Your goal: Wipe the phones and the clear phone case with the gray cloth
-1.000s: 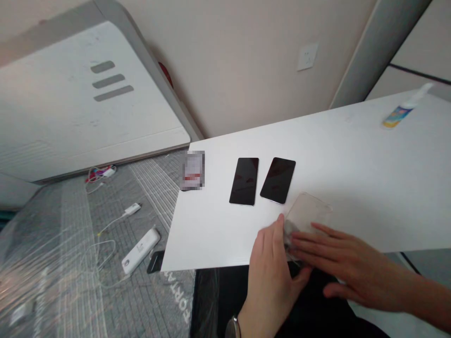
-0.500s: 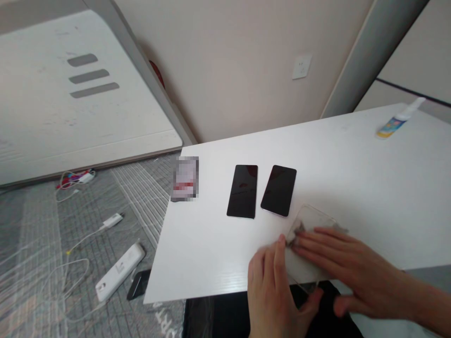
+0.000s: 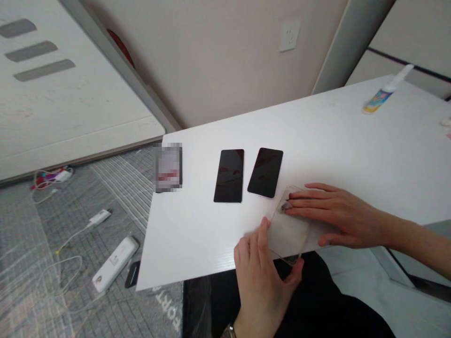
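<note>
A clear phone case lies at the near edge of the white table, its lower end sticking out past the edge. My left hand grips it, fingers along the left side and thumb at the bottom corner. Across its upper part rests my right hand, fingers stretched out and thumb spread away. A small greyish patch shows by the right fingertips; I cannot tell what it is. Beyond the case lie two dark phones, a left one and a right one, screens up.
The white table carries a spray bottle at the far right and a pixelated item at the left edge. On the floor are a white power strip, a black device and a cable plug.
The view has shifted, so the table things sit further left and higher. My right hand has slid a little over the case, fingers more spread. My left hand keeps its grip.
</note>
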The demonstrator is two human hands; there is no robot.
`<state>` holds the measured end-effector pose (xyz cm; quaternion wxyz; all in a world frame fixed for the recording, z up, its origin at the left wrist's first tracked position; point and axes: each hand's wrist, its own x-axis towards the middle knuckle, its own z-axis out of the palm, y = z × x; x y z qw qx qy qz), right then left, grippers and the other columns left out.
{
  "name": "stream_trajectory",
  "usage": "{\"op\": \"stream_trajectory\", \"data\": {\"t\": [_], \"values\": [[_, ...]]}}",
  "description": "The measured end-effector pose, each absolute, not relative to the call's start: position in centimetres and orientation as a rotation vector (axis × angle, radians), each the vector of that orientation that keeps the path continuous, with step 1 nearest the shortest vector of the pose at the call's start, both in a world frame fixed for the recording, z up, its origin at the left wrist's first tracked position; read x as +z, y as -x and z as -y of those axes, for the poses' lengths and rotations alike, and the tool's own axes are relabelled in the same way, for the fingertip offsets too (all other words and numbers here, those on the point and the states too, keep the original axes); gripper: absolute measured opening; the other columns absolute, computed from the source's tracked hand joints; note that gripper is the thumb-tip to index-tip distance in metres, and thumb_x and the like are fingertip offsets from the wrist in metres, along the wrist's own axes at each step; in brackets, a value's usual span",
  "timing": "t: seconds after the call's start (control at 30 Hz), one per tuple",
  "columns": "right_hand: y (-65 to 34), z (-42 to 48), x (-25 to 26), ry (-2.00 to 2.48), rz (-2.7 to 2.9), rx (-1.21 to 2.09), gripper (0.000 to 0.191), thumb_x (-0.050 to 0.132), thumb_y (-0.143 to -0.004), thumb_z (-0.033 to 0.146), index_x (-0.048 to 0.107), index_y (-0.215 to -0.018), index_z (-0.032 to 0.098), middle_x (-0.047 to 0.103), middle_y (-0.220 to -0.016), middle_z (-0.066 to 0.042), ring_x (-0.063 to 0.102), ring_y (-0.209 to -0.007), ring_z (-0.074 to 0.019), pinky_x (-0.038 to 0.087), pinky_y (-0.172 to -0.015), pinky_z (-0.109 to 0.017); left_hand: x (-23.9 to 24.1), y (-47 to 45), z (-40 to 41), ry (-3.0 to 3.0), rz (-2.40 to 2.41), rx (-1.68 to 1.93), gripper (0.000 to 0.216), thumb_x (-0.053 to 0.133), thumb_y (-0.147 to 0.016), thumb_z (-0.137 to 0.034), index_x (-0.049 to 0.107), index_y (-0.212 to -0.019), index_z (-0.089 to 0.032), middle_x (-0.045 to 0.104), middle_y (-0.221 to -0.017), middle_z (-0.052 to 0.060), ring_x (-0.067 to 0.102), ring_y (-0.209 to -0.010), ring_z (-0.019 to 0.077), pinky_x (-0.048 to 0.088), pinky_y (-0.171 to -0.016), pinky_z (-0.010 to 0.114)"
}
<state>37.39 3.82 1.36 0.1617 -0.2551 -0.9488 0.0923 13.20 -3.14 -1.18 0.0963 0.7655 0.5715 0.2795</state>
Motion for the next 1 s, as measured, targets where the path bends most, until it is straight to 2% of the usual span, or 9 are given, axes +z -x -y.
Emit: {"op": "stream_trajectory", "data": {"t": [0.13,0.23,0.27,0.33,0.4,0.5,0.67,0.87,1.0], "values": [[-37.6,-4.3,1.1,0.521,2.789,0.351,0.088,0.047,-0.101,0.081,0.055,-0.155,0.011,0.063,-0.154,-0.012,0.055,-0.148,-0.0239,0.036,-0.128,-0.04,-0.9,-13.5,3.2,-2.233,-1.692,0.841,0.112,0.095,-0.068,-0.022,0.031,-0.16,-0.015,0.071,-0.136,0.013,0.061,-0.107,0.029,0.053,-0.094,0.047],[-37.7,-4.4,1.0,0.677,2.739,0.217,0.066,0.042,-0.11,0.065,0.057,-0.154,0.018,0.067,-0.15,-0.009,0.058,-0.145,-0.0234,0.033,-0.13,-0.045,-0.9,-13.6,3.2,-2.245,-1.72,0.854,0.104,0.093,-0.07,-0.024,0.036,-0.156,-0.014,0.071,-0.135,0.013,0.061,-0.107,0.0293,0.052,-0.092,0.047],[-37.7,-4.3,1.0,0.725,2.717,0.166,0.068,0.043,-0.11,0.065,0.056,-0.155,0.016,0.067,-0.149,-0.011,0.06,-0.143,-0.0264,0.035,-0.128,-0.048,-0.9,-13.5,3.2,-2.257,-1.716,0.858,0.102,0.093,-0.071,-0.026,0.037,-0.156,-0.013,0.071,-0.135,0.013,0.061,-0.108,0.0295,0.052,-0.092,0.047],[-37.6,-3.9,1.0,0.695,2.706,0.203,0.096,0.047,-0.099,0.084,0.051,-0.159,0.008,0.064,-0.152,-0.018,0.059,-0.143,-0.0305,0.04,-0.125,-0.047,-1.0,-13.4,3.2,-2.276,-1.686,0.849,0.1,0.093,-0.072,-0.027,0.039,-0.155,-0.013,0.07,-0.136,0.013,0.061,-0.109,0.0295,0.053,-0.094,0.047],[-37.7,-3.9,1.0,0.577,2.745,0.278,0.102,0.047,-0.096,0.087,0.047,-0.162,0.009,0.063,-0.153,-0.015,0.057,-0.145,-0.027,0.037,-0.128,-0.042,-1.0,-13.3,3.1,-2.285,-1.656,0.836,0.099,0.093,-0.073,-0.028,0.039,-0.155,-0.013,0.07,-0.138,0.013,0.061,-0.11,0.0292,0.053,-0.095,0.047],[-38.6,-4.7,0.8,0.652,2.748,0.175,0.073,0.041,-0.11,0.067,0.041,-0.166,0.021,0.064,-0.153,-0.007,0.056,-0.147,-0.0225,0.026,-0.133,-0.045,-0.9,-13.0,3.2,-2.276,-1.646,0.815,0.1,0.093,-0.075,-0.029,0.038,-0.156,-0.014,0.07,-0.138,0.013,0.062,-0.11,0.0294,0.054,-0.094,0.047],[-39.8,-4.8,0.0,0.856,2.655,0.032,0.084,0.047,-0.107,0.068,0.032,-0.169,0.013,0.06,-0.155,-0.018,0.058,-0.145,-0.0324,0.046,-0.121,-0.052,-0.1,-11.7,2.6,-2.259,-1.57,0.705,0.104,0.094,-0.078,-0.034,0.033,-0.161,-0.019,0.071,-0.137,0.012,0.064,-0.114,0.0304,0.057,-0.098,0.048],[-41.7,-4.0,-0.3,0.83,2.618,0.217,0.057,0.055,-0.108,0.032,0.045,-0.164,0.027,0.062,-0.156,-0.003,0.066,-0.135,-0.0228,0.052,-0.117,-0.041,1.3,-8.5,1.0,-2.184,-1.399,0.598,0.103,0.091,-0.084,-0.028,0.027,-0.166,-0.025,0.059,-0.156,0.011,0.059,-0.14,0.0278,0.054,-0.117,0.044],[-41.1,-3.9,0.1,0.651,2.69,0.323,0.063,0.052,-0.102,0.014,0.044,-0.164,0.027,0.063,-0.153,0.004,0.06,-0.142,-0.0174,0.039,-0.13,-0.036,2.0,-7.5,0.3,-2.097,-1.348,0.572,0.112,0.093,-0.084,-0.03,0.019,-0.169,-0.032,0.064,-0.151,0.006,0.064,-0.136,0.0246,0.054,-0.117,0.042]]}}
